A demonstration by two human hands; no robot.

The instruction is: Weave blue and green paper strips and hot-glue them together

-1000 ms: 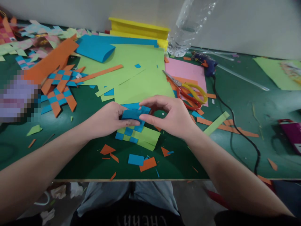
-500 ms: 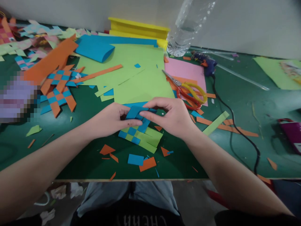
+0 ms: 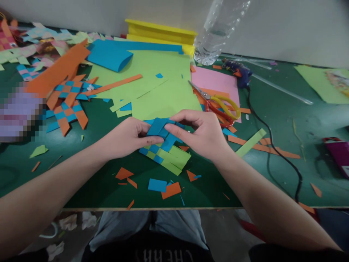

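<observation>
A woven piece of blue and green paper strips (image 3: 174, 156) is held a little above the near part of the table, its green ends pointing right and down. My left hand (image 3: 133, 138) is closed on its left side, with the thumb lying along the checkered part. At the upper right, my right hand (image 3: 200, 133) pinches a blue strip (image 3: 158, 126) between thumb and fingers. The fingertips behind the paper are hidden. Just beyond both hands lies a large green sheet (image 3: 160, 91).
Scissors (image 3: 215, 102) with yellow and red handles rest on pink paper (image 3: 212, 78). Behind are a glue gun (image 3: 240, 72) with a black cord (image 3: 264, 123) and a clear bottle (image 3: 218, 32). Woven orange-blue pieces (image 3: 68, 98) lie left; orange scraps (image 3: 171, 190) lie near the front edge.
The woven paper and both hands have shifted slightly upward. The blue strip is tilted differently, showing more of its face between my fingers. Everything else on the table stays in place.
</observation>
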